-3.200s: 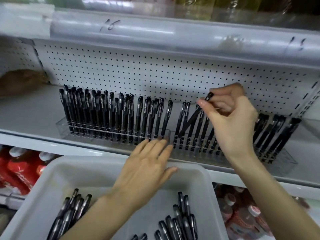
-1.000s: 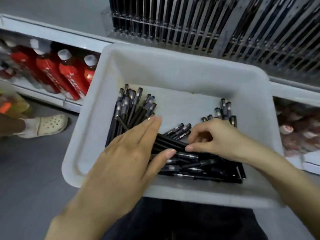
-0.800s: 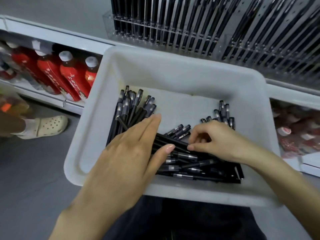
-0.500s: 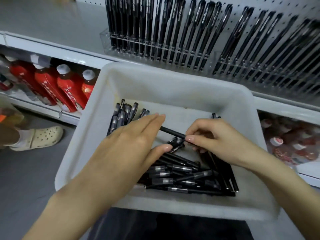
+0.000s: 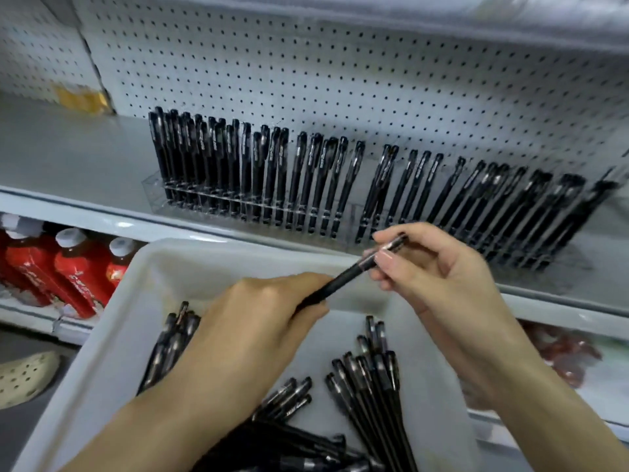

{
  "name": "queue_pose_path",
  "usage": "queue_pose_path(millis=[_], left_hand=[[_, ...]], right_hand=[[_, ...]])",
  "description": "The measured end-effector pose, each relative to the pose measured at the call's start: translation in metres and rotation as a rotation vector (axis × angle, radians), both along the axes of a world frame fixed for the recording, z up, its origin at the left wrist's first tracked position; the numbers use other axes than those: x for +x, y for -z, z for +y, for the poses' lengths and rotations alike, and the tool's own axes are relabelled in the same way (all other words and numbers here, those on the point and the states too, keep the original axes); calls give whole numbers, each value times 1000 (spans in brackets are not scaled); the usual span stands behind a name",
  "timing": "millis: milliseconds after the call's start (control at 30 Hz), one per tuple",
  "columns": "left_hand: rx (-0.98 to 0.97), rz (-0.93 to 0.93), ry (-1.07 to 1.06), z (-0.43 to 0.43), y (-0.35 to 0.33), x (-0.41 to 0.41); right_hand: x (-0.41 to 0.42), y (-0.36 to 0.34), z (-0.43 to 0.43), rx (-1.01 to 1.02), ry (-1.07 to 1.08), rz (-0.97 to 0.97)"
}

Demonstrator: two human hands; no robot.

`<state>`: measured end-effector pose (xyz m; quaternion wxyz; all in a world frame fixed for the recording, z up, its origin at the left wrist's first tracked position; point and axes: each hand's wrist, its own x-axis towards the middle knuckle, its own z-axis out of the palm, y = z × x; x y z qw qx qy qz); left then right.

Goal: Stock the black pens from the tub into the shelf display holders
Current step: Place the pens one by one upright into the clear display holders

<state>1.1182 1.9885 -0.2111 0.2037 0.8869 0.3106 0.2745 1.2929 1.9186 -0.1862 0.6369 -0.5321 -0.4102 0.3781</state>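
Pen (image 5: 343,279) in left hand (image 5: 258,321) and right hand (image 5: 435,277), above tub rim (image 5: 238,248)

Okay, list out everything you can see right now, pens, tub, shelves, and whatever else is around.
held pen: one, black, above the tub, between both hands
loose pens: many, black, lying in heaps in the tub
tub: one, white, below the shelf edge
display holders: count unclear, clear, on the shelf
shelved pens: a long row, black, standing in the display holders
pegboard: one, white, behind the shelved pens
bottles: three seen, red with white caps, lower shelf, left
shoe: one, cream, floor, far left
left hand: grips the held pen's lower end
right hand: pinches its upper end
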Motion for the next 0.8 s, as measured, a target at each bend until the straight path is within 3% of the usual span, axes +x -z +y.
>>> queue_pose_path(millis=[67,133,300,433,800], left_hand=[[-117,-24,7,4,-2,17],[-110,-19,25,9,-3,32],[364,203,-25,34,-1,57],[493,313,-2,54,12,67],[567,432,31,69,32,78]], right_hand=[[7,-7,3,25,46,-98],[16,-15,6,59,108,-209],[50,-39,18,209,315,-410],[71,-43,37,277,442,-646],[88,-19,78,257,469,-736]])
